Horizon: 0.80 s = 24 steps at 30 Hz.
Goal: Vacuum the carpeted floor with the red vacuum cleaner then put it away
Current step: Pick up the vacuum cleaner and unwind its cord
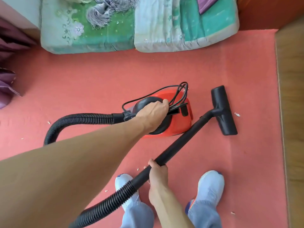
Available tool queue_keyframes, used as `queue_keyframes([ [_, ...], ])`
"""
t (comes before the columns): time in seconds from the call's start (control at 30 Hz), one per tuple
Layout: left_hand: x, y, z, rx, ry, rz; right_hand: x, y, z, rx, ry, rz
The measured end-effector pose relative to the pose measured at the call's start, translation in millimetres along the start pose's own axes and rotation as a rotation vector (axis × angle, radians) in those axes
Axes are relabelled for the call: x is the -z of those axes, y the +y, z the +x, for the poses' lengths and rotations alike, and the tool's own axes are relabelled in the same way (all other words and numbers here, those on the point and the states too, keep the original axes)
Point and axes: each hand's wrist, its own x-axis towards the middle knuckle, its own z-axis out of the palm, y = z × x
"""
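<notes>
Red glossy plastic forms the body of the red vacuum cleaner [177,127], a small canister unit with a black round panel and a black carry handle [174,111] on top. It is positioned mid-carpet [164,66], over salmon-pink pile, just left of the floor head [223,111]; whether it rests on the carpet or is lifted clear cannot be determined. The left hand [153,112] is curled round the carry handle, its fingers also gathering loops of black cord [179,91] that arch above the body. A ribbed black hose [79,119] leaves the near end of the body, curves left and passes behind the left forearm; a second ribbed stretch reappears at the lower edge and joins the rigid black wand [181,139]. The right hand [158,175] grips the wand at its lower end, fingers wrapped round it. The wand runs diagonally up to the wide black floor head, which lies flat on the carpet. Small pale scraps [236,114] are scattered over the carpet. Two feet in pale blue footwear [210,186] stand on either side of the right forearm. Two green floral cushions [85,35] lie along the far edge of the carpet, with a grey tasselled fringe [102,14] on the left one. Wood flooring [292,96] borders the carpet on the right.
</notes>
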Motion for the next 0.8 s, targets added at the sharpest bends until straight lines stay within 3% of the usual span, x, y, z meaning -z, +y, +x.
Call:
queue_keyframes([
  [0.17,23.2,-18.1,-12.1,-0.162,-0.033,0.34,17.9,12.3,-8.1,0.056,-0.078,-0.383],
  [0.3,27.3,-23.3,-22.5,-0.188,-0.016,0.372,25.3,9.8,-15.9,0.124,-0.09,-0.49],
  [0.47,56.7,-31.5,-19.5,-0.085,0.105,0.087,21.5,-14.8,-28.5,0.227,-0.123,-0.521],
  [0.63,112.9,-39.1,-38.4,0.008,0.041,-0.521,25.8,-44.9,-63.4,0.247,-0.126,-0.357],
  [0.73,160.1,-42.3,-56.8,0.044,0.063,-0.648,36.3,-61.8,-97.3,0.24,-0.154,-0.311],
  [0.8,193.4,-41.5,-70.2,0.05,-0.01,-0.717,44.3,-75.9,-121.6,0.225,-0.167,-0.272],
])
